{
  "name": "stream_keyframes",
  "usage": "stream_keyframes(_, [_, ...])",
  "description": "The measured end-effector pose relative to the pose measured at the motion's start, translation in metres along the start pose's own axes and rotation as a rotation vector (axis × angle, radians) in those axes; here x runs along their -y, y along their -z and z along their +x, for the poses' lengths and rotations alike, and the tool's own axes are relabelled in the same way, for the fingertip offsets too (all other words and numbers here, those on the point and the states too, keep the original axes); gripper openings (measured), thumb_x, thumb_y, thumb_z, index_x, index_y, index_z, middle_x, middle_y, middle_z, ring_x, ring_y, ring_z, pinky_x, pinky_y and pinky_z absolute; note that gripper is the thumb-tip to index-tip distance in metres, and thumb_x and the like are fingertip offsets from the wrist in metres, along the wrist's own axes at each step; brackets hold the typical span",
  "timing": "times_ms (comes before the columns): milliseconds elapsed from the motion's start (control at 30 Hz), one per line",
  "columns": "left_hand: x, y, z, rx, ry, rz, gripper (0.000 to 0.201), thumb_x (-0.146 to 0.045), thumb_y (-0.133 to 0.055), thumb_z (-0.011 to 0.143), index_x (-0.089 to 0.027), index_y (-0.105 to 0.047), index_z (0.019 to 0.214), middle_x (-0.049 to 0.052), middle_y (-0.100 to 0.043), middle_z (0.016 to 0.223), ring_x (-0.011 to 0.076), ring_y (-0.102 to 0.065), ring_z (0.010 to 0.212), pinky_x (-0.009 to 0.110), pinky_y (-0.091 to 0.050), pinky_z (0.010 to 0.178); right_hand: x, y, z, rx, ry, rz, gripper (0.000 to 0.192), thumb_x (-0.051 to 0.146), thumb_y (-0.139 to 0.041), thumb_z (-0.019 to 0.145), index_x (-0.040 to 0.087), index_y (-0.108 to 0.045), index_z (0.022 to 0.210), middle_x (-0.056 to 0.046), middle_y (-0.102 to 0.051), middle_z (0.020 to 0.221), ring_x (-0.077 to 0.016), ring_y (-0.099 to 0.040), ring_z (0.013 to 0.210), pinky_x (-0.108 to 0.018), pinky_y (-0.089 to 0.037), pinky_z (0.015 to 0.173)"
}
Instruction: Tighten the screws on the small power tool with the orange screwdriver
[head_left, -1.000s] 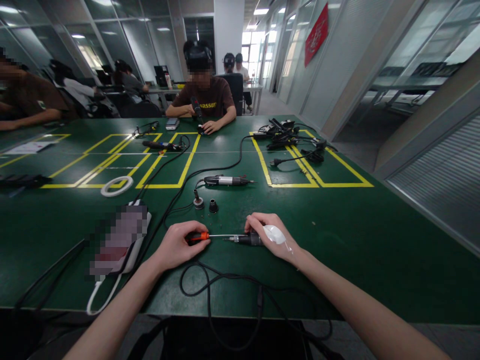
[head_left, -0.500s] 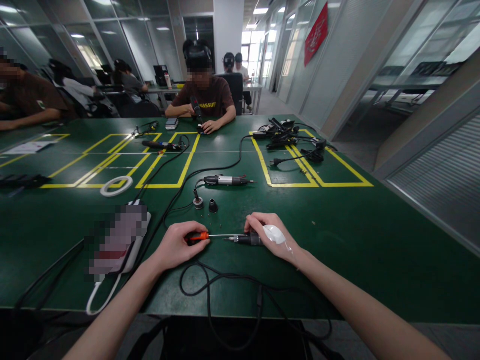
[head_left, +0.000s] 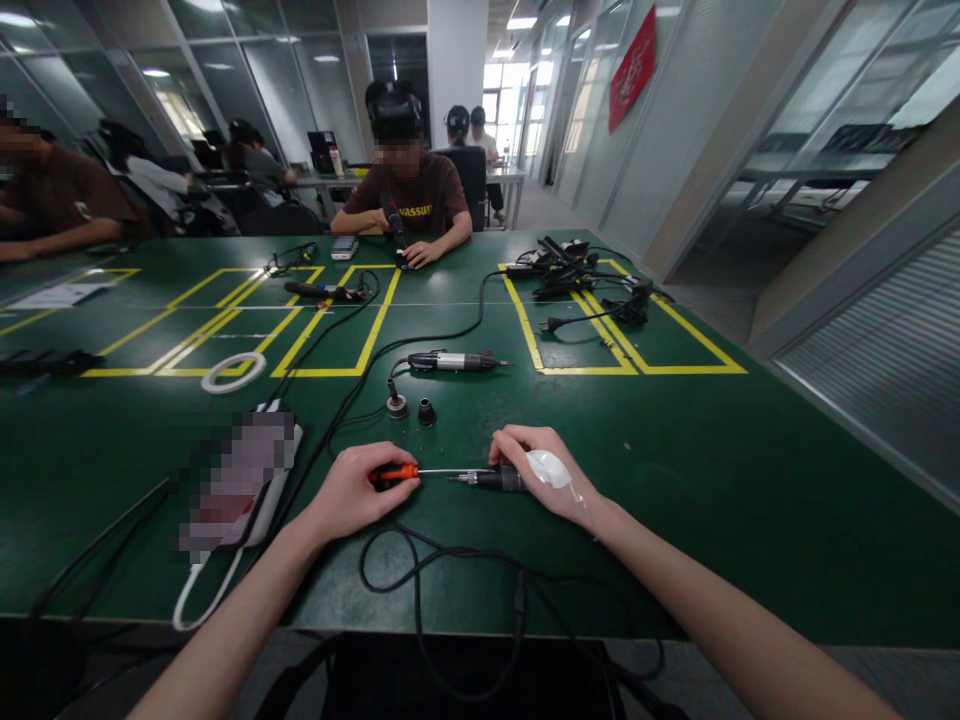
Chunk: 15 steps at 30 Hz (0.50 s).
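My left hand (head_left: 365,487) is closed round the orange-and-black handle of a screwdriver (head_left: 397,473), whose thin shaft points right. My right hand (head_left: 546,470), with a white dressing taped to its back, wraps a black electric screwdriver (head_left: 491,480) lying with its metal tip to the left. The shaft runs just behind that tip and ends near my right fingertips; whether they touch it I cannot tell. Beyond my hands stand a metal-and-black round part (head_left: 397,403) and a small black cone-shaped cap (head_left: 427,411), with tiny screws scattered nearby.
A silver-and-black electric screwdriver (head_left: 454,361) lies farther back. Left are a phone on a white block (head_left: 247,480) and a white tape ring (head_left: 233,372). Black cable (head_left: 442,551) loops toward the front edge. A tool pile (head_left: 562,265) lies back right. A co-worker (head_left: 409,190) sits opposite.
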<state>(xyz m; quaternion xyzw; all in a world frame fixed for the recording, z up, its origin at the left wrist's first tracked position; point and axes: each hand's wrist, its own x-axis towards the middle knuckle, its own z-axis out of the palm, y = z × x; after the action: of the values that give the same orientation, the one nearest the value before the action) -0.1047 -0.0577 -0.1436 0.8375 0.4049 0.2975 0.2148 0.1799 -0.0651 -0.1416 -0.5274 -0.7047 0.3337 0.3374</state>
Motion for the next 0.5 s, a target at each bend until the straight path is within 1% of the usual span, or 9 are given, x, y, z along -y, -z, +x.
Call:
stream_keyframes(333, [-0.0001,0.0016,0.0002,0.031,0.023,-0.006,0.015,-0.03,-0.069,0.089,-0.017,-0.077,0.09,0.004,-0.078,0.082,0.0136,-0.071,0.073,0.021,-0.052,0.07,0.0023,0.0013,-0.0009,0.008,-0.004,0.013,0.045,0.043,-0.045,0.101,0.021,-0.067,0.069,-0.003,-0.073,0.073,-0.0201,-0.066,0.072,-0.031,-0.045,0.072])
stream_keyframes(500, [-0.003,0.0031,0.0007,0.037,0.019,-0.008,0.016,-0.03,-0.068,0.09,-0.017,-0.078,0.09,0.004,-0.077,0.082,0.0137,-0.071,0.073,0.021,-0.052,0.071,0.0011,0.0012,-0.0009,0.011,0.006,0.009,0.045,0.042,-0.045,0.102,0.021,-0.067,0.069,-0.003,-0.074,0.074,-0.0208,-0.068,0.073,-0.032,-0.047,0.074])
